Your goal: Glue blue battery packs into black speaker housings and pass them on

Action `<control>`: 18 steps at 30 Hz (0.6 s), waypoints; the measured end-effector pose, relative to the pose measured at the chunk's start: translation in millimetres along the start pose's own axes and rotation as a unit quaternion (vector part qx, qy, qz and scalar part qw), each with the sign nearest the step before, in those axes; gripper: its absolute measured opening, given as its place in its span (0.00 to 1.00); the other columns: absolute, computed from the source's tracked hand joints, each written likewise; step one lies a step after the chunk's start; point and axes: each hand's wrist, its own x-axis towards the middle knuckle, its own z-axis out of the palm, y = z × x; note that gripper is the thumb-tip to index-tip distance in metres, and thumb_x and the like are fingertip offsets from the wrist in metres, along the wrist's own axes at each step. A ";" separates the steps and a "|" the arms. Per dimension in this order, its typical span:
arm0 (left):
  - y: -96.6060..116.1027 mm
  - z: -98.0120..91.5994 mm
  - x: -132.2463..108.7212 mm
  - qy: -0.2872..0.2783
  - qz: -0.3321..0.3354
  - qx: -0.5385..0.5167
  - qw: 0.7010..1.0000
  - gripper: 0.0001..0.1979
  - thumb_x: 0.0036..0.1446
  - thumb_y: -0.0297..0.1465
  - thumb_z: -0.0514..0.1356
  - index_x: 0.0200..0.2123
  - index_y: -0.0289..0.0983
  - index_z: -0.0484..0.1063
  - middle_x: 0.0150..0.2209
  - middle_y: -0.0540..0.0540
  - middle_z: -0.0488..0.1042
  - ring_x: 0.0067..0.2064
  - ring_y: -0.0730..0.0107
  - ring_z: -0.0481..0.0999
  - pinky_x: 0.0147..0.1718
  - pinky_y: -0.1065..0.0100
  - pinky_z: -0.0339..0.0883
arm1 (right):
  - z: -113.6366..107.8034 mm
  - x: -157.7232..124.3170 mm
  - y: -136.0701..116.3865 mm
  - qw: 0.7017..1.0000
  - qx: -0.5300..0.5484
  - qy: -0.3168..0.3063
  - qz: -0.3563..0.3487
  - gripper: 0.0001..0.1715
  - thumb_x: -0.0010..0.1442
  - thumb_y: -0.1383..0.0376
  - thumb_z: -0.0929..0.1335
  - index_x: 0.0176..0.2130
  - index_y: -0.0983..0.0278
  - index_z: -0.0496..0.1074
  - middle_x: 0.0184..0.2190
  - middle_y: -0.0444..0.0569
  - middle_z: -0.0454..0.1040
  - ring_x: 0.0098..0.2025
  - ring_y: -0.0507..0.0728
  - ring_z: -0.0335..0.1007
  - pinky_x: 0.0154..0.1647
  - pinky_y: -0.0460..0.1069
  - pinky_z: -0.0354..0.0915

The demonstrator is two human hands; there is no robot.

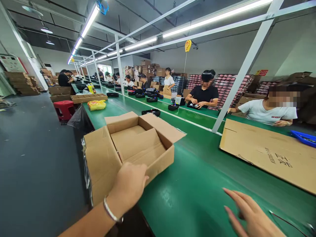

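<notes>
Open cardboard box (pixel 163 159): centre-left of frame, on the green table (pixel 182 184), flaps spread outward; a loose-looking cardboard panel slopes inside. Left flap (pixel 101 161) extends toward the table's edge.

Left hand (pixel 130 181): lower centre-left, at the box's near corner, back of hand up, thumb on the near side. Fingers bent; fingertips hidden, so cannot tell whether they grip the wall. Silvery bracelet (pixel 108 210) at the wrist.

Right hand (pixel 251 210): lower right, well apart from the box, above the table. Fingers extended, thumb spread from them, nothing seen between. Thin wire (pixel 283 218) just beside it, at lower right.

Flat cardboard sheet (pixel 261 154): right of frame, dark printed characters on it. Blue tray (pixel 304 137) at the right edge, behind the sheet.

Beyond the box: black case (pixel 151 115); yellow bag (pixel 96 105), upper left of it. Upper right: person in black (pixel 206 93), hands at another case; person in white (pixel 268 110) farther right.
</notes>
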 end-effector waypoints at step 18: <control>-80.3 -61.4 63.5 -0.104 -0.031 -0.065 0.992 0.26 0.52 0.41 0.56 0.47 0.26 0.67 0.47 0.34 0.68 0.49 0.54 0.67 0.48 0.63 0.59 | 35.7 130.3 -159.4 0.971 0.121 -0.121 -0.169 0.12 0.53 0.59 0.69 0.35 0.63 0.66 0.36 0.47 0.65 0.42 0.56 0.60 0.46 0.55 0.59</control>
